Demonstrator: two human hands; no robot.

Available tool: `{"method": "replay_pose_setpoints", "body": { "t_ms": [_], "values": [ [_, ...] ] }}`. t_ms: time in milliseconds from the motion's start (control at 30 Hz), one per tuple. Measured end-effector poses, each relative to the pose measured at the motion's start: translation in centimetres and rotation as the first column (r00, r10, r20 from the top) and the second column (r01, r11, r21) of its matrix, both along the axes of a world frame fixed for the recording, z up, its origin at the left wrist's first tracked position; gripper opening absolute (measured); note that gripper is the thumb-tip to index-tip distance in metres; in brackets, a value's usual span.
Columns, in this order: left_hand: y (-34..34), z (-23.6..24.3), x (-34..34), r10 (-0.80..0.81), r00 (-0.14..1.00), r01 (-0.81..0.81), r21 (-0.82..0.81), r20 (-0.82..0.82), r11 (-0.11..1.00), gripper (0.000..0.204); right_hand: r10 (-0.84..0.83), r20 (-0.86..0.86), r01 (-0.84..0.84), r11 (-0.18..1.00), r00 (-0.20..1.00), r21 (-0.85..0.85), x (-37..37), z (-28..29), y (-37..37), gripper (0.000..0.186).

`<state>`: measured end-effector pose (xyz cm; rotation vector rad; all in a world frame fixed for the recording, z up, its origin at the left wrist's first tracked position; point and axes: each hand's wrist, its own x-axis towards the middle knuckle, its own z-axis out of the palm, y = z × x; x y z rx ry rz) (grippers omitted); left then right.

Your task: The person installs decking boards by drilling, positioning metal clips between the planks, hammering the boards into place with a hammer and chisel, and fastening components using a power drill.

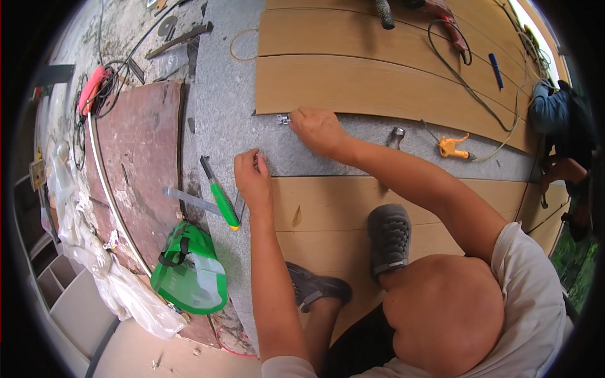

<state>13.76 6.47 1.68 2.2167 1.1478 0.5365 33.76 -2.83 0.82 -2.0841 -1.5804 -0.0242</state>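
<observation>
My right hand [318, 131] is closed on a small shiny metal clip [283, 119], at the near edge of a tan wood-look plank [353, 85]. The clip lies over the grey stone floor strip [217, 107], beside the plank's left corner. Lower and to the left, my left hand [253, 179] is half curled, thumb and forefinger around a small dark thing that I cannot make out. A green utility knife [222, 203] lies just left of that hand, next to a flat metal strip [192, 200]. A hammer [396, 137] lies right of my right forearm, its handle partly hidden.
A yellow air blow gun [452, 146] lies on the stone at the right, its hose trailing away. Beyond are a blue pen [496, 70] and a red power tool [446, 22]. A green pouch [189, 277] lies left, by a brown board [135, 157]. Another person [554, 116] is at the right.
</observation>
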Motion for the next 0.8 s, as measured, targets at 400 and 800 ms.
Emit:
{"method": "replay_pose_setpoints", "body": {
  "t_ms": [400, 800],
  "values": [
    [2.0, -1.9, 7.1, -0.143, 0.977, 0.148, -0.021, 0.159, 0.989, 0.015, -0.005, 0.024, 0.006, 1.000, 1.000, -0.025, 0.6, -0.8, 0.1, 0.004],
    [1.8, -2.5, 8.2, -0.009, 0.976, 0.037, -0.124, 0.220, 0.992, 0.009, -0.050, -0.045, 0.051, 0.998, 0.998, 0.036, 0.4, -0.7, 0.2, 0.011]
  ]
}}
